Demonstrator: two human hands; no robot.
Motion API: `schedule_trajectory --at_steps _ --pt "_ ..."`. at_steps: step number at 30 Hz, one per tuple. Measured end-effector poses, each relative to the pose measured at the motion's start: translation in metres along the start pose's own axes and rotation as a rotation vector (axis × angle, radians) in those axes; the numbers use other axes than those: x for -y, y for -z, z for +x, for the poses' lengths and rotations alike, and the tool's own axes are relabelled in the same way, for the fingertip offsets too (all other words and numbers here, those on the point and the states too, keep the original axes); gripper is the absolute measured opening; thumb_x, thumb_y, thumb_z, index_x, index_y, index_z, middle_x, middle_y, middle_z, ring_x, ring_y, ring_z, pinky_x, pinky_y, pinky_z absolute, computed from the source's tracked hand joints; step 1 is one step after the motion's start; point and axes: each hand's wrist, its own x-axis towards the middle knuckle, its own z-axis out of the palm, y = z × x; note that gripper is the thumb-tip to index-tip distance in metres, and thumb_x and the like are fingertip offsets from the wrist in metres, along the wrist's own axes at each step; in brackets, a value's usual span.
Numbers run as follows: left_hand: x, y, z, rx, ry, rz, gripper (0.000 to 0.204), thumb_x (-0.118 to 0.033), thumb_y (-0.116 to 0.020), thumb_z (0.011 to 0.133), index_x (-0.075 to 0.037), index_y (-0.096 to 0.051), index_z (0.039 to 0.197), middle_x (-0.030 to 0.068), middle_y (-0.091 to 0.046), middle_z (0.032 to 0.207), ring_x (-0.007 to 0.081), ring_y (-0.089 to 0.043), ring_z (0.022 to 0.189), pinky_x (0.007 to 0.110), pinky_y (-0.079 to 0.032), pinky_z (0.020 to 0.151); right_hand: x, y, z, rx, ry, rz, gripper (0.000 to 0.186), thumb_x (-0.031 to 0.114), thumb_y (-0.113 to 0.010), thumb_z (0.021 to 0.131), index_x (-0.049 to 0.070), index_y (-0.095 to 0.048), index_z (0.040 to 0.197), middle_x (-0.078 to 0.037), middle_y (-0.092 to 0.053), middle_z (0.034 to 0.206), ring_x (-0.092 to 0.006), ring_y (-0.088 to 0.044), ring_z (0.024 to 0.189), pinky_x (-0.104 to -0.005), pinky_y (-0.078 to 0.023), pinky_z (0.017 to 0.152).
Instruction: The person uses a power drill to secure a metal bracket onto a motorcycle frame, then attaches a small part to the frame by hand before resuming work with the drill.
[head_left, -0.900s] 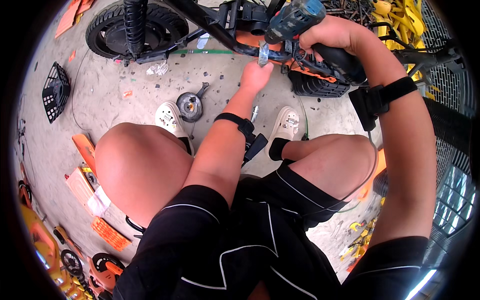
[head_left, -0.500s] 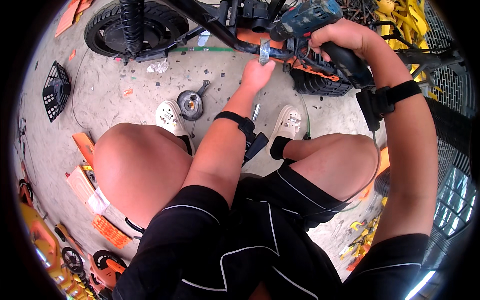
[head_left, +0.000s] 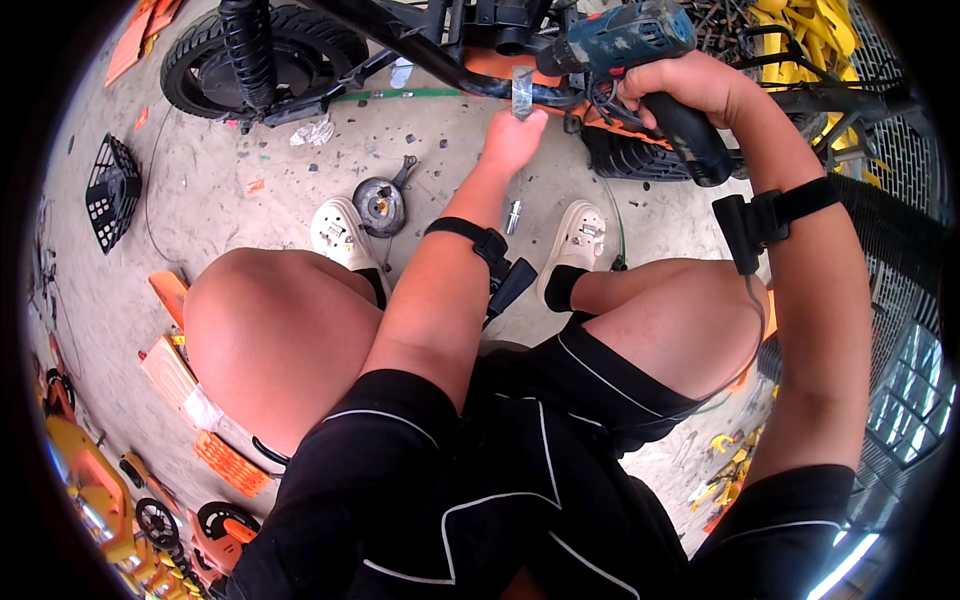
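A dark blue and black cordless drill (head_left: 628, 40) is in my right hand (head_left: 682, 88), whose fingers wrap round its grip. Its nose points left, over the black tubular frame (head_left: 440, 68) of a two-wheeled vehicle. My left hand (head_left: 514, 138) is closed at the lower end of a flat, shiny metal strip (head_left: 522, 88), which stands up against the frame tube just left of the drill's nose. I cannot make out whether the drill touches anything. Orange panels (head_left: 490, 64) show behind the frame.
A black tyre (head_left: 185, 65) and coil shock absorber (head_left: 246, 55) are at the far left. On the floor lie a round metal part (head_left: 380, 206), a metal socket (head_left: 513, 217) and a black mesh basket (head_left: 113, 192). Yellow parts (head_left: 815, 40) are heaped far right. Orange parts (head_left: 232, 462) lie left of my knee.
The drill and my right hand have shifted slightly right, and the drill's lower end has swung a little left. My left hand stays closed at the metal strip, moved slightly left and up.
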Motion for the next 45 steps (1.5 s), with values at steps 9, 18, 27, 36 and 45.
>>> schedule_trajectory --at_steps 9,18,27,36,45 --pt "-0.005 0.001 -0.004 0.007 0.003 -0.009 0.034 -0.033 -0.063 0.089 0.001 -0.064 0.08 0.0085 -0.064 0.073 0.0189 -0.06 0.071 0.038 -0.049 0.069 -0.021 0.004 0.001 0.029 0.024 0.112 0.018 0.022 -0.069 0.08 0.004 -0.068 0.079 -0.006 -0.067 0.07 -0.0145 -0.064 0.06 -0.0299 -0.054 0.058" --pt "-0.005 -0.001 -0.002 0.01 0.055 -0.015 0.032 -0.032 -0.062 0.089 -0.001 -0.063 0.078 0.0057 -0.063 0.072 0.0158 -0.058 0.069 0.037 -0.048 0.066 -0.042 -0.003 0.003 0.048 0.106 0.22 0.017 0.021 -0.067 0.083 0.004 -0.067 0.079 -0.004 -0.066 0.073 -0.0127 -0.064 0.062 -0.0281 -0.054 0.06" --pt "0.001 -0.002 0.001 0.01 0.008 -0.031 0.03 -0.03 -0.062 0.088 -0.002 -0.061 0.076 0.0026 -0.06 0.07 0.0143 -0.054 0.067 0.036 -0.046 0.064 -0.053 -0.009 0.002 0.032 0.095 0.295 0.016 0.021 -0.069 0.08 0.006 -0.068 0.078 -0.004 -0.067 0.074 -0.0117 -0.064 0.062 -0.027 -0.053 0.058" --pt "0.001 -0.001 0.003 -0.029 -0.029 0.067 0.031 -0.03 -0.064 0.087 0.0 -0.063 0.078 0.0073 -0.063 0.069 0.0181 -0.059 0.068 0.038 -0.048 0.067 -0.033 -0.025 -0.015 -0.068 0.099 0.186 0.014 0.018 -0.068 0.076 0.004 -0.069 0.078 -0.005 -0.068 0.077 -0.0138 -0.064 0.062 -0.0294 -0.053 0.059" --pt "-0.001 0.0 0.005 -0.062 -0.025 0.161 0.037 -0.038 -0.065 0.084 -0.002 -0.073 0.09 0.0198 -0.072 0.085 0.0369 -0.07 0.085 0.045 -0.053 0.08 -0.04 -0.067 -0.027 -0.172 0.277 0.06 0.026 0.018 -0.071 0.081 0.003 -0.066 0.101 -0.003 -0.066 0.078 -0.013 -0.063 0.059 -0.0316 -0.053 0.06"
